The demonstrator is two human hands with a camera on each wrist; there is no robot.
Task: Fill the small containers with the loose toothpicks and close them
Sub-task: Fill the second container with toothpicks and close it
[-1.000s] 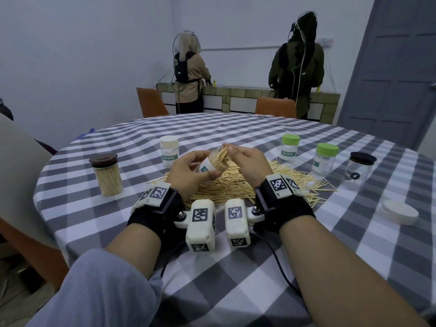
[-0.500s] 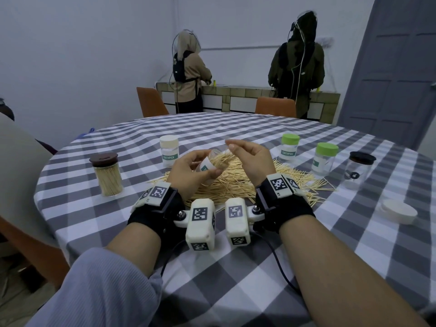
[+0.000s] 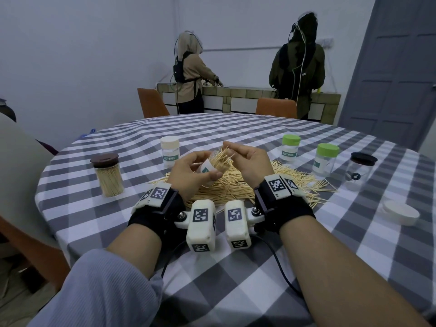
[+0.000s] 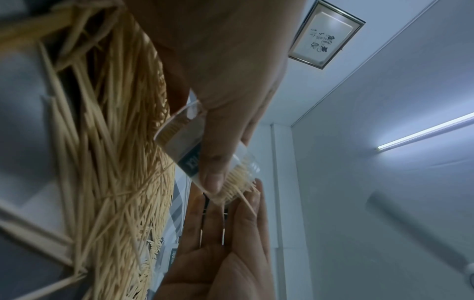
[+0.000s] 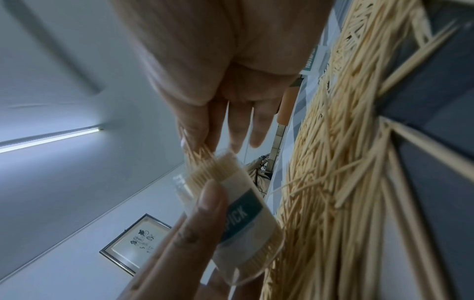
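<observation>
At about nine o'clock on the checked tabletop [image 3: 99, 232], a clear jar with a brown lid [image 3: 108, 175] is standing upright, packed with toothpicks. Toward eleven o'clock a labelled jar with a cream lid [image 3: 169, 151] is standing closed.

At the centre, the left hand [image 3: 188, 174] is holding a small clear container [image 3: 208, 170] tilted above the tabletop, its mouth pointing toward one o'clock; its fingers [image 4: 212, 172] are curling round the labelled wall, the thumb pressing on the label. Toothpicks are bristling out of the open mouth. The right hand [image 3: 250, 162] is meeting that mouth from the three o'clock side, its fingers [image 5: 195, 130] lying nearly straight, their tips touching the protruding toothpick ends [image 3: 223, 156]; they are gripping nothing that can be made out.

Beneath both hands, a loose toothpick pile [image 3: 238, 185] is spreading over the tabletop toward three o'clock.

Around two o'clock, two jars with green lids [image 3: 291, 148] [image 3: 326, 159] are standing closed, then a clear jar with a dark lid [image 3: 359, 169]. At four o'clock a loose cream lid [image 3: 401, 212] is lying flat, well apart from the hands.
</observation>
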